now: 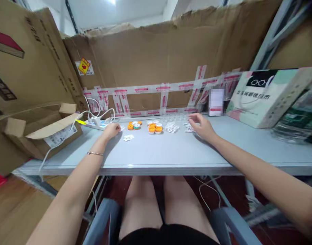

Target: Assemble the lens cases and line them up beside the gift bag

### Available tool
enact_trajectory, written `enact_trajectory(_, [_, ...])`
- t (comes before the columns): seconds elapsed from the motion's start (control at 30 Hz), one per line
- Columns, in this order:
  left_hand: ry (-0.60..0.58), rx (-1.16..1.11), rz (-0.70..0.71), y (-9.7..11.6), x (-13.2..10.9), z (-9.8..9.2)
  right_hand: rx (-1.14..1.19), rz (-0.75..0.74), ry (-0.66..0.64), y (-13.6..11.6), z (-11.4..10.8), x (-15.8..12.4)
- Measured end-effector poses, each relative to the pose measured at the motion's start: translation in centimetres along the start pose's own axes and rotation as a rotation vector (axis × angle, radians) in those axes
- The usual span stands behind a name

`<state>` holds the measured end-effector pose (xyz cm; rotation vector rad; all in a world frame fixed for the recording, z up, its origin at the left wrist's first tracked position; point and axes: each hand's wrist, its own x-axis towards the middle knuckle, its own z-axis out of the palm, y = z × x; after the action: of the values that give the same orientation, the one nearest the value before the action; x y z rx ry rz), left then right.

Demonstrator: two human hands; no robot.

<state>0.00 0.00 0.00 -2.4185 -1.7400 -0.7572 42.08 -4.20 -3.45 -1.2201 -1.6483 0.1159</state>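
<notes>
My left hand [112,130] rests at the left of the table with its fingers curled closed, beside a few small white pieces [122,128]; what it may hold is hidden. My right hand [202,126] is open, fingers bent and apart, over a pale pile of small pieces [189,128]. Between the hands lie a white pile of small pieces [172,127], a flat white cluster [128,137], a group of small round orange, white and teal pieces [135,125], and orange-and-white round cups [155,128]. Behind them stand rows of clear containers [175,117].
An open cardboard box [51,131] and a white power strip [96,121] with cables are at left. A phone [216,102] leans at the back. On the right stand a printed carton [260,97] and a plastic-wrapped green item [296,117]. Tall cardboard [145,58] walls the back.
</notes>
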Motion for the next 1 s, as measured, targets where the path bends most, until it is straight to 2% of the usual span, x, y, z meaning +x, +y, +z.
enact_trajectory(0.1, [0.086, -0.01, 0.008, 1.4, 0.2, -1.0, -0.004, 0.004, -0.011, -0.1, -0.2, -0.3])
enact_trajectory(0.2, [0.101, -0.056, 0.083, 4.4, 0.1, -1.4, 0.007, 0.008, -0.022, -0.1, -0.1, -0.4])
enact_trajectory(0.4, [-0.109, -0.239, 0.378, 13.2, 0.1, -0.3, 0.049, 0.013, -0.043, -0.4, 0.0, -0.6])
enact_trajectory(0.5, [-0.21, -0.308, 0.464, 15.6, 0.5, 0.7, 0.069, 0.004, -0.062, -2.2, 0.2, -1.1])
enact_trajectory(0.57, [-0.234, -0.325, 0.484, 16.1, 0.6, 1.4, 0.091, -0.018, -0.122, -3.9, 0.6, -1.4])
enact_trajectory(0.67, [-0.244, -0.363, 0.481, 15.7, 0.5, 2.5, 0.187, -0.037, -0.339, -6.5, 2.0, -1.5])
enact_trajectory(0.73, [-0.26, -0.385, 0.472, 15.2, 0.1, 3.0, 0.246, -0.023, -0.438, -7.5, 3.2, -1.2])
enact_trajectory(0.87, [-0.329, -0.408, 0.494, 14.5, -0.7, 3.6, 0.298, 0.001, -0.445, -7.7, 5.1, -0.4])
enact_trajectory(1.0, [-0.337, -0.4, 0.513, 14.4, -0.7, 4.2, 0.295, 0.009, -0.418, -7.0, 5.5, -0.5])
